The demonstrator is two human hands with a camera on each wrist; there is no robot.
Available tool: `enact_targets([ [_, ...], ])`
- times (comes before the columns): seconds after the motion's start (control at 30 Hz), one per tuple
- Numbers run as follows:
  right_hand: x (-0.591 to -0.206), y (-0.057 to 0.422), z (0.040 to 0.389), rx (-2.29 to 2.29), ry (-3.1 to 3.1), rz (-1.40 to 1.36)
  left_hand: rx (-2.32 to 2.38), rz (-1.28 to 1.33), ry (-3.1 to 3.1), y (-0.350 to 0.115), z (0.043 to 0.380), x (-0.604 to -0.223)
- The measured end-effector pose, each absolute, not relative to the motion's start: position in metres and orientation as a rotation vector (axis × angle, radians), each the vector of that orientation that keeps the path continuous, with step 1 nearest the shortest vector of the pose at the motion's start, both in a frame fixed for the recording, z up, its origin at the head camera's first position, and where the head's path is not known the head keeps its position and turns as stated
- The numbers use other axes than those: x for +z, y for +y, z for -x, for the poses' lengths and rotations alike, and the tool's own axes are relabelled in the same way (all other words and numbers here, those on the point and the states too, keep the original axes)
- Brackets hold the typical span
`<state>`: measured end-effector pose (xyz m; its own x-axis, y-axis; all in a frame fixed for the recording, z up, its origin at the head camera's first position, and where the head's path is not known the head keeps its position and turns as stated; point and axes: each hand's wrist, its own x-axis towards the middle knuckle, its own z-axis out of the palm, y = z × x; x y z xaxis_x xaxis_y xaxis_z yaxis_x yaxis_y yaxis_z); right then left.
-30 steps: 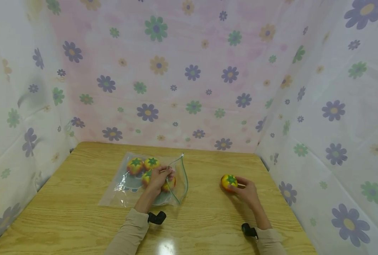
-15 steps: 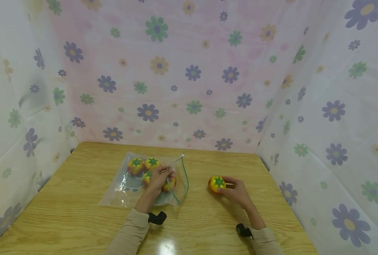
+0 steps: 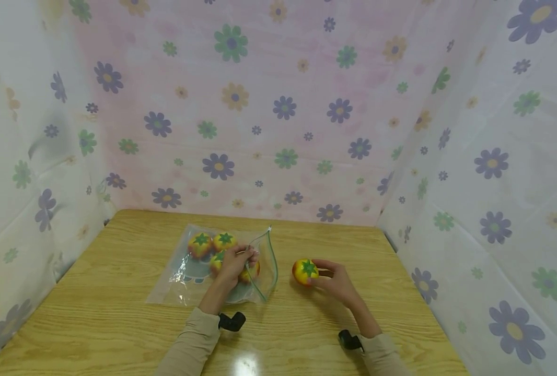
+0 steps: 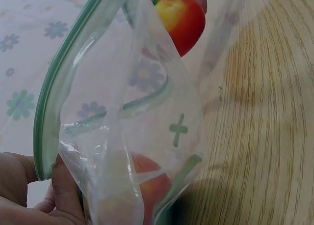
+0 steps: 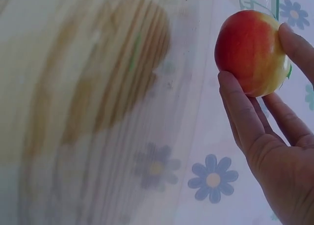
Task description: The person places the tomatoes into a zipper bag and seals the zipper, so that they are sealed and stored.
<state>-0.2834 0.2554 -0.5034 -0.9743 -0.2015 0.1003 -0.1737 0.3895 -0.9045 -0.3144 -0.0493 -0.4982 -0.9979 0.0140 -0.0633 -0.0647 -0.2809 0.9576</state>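
Observation:
In the head view a clear zip bag [image 3: 164,288] with a green-edged opening lies flat, its mouth facing right. Several red-and-yellow tomatoes [image 3: 200,245] with green star-shaped tops are inside, some partly covered by my left hand [image 3: 233,265]. That hand pinches the bag's upper film near the mouth and lifts it, so the green zip edge [image 4: 44,112] gapes in the left wrist view. My right hand [image 3: 337,284] holds another tomato [image 3: 305,272] between thumb and fingertips, right of the bag mouth and apart from it. The right wrist view shows this tomato [image 5: 252,53] from its red side.
The wooden table [image 3: 95,324] has its back edge against a flower-patterned curtain [image 3: 259,130]. Similar curtains stand along the left and right sides. Black wrist cameras [image 3: 232,321] sit on both wrists. Bare wood lies between the bag mouth and the held tomato.
My right hand has carried its tomato leftward across the table, closer to the bag mouth. My left hand and the bag have stayed in place.

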Motion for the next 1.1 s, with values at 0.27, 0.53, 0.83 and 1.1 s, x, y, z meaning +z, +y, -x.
enact_targets([
  [0.27, -0.503, 0.24, 0.287, -1.673, 2.607, 0.447, 2.48, 0.068, 1.846, -0.049, 0.315, -0.498],
  [0.53, -0.5, 0.226, 0.29, -1.703, 2.55, 0.565, 2.5, 0.064, 1.851, -0.048, 0.317, -0.5],
  [0.83, -0.494, 0.207, 0.289, -1.716, 2.517, 0.607, 2.51, 0.068, 1.852, -0.047, 0.316, -0.499],
  [1.1, -0.489, 0.183, 0.288, -1.753, 2.514, 0.633, 2.487, 0.074, 1.859, -0.047, 0.317, -0.501],
])
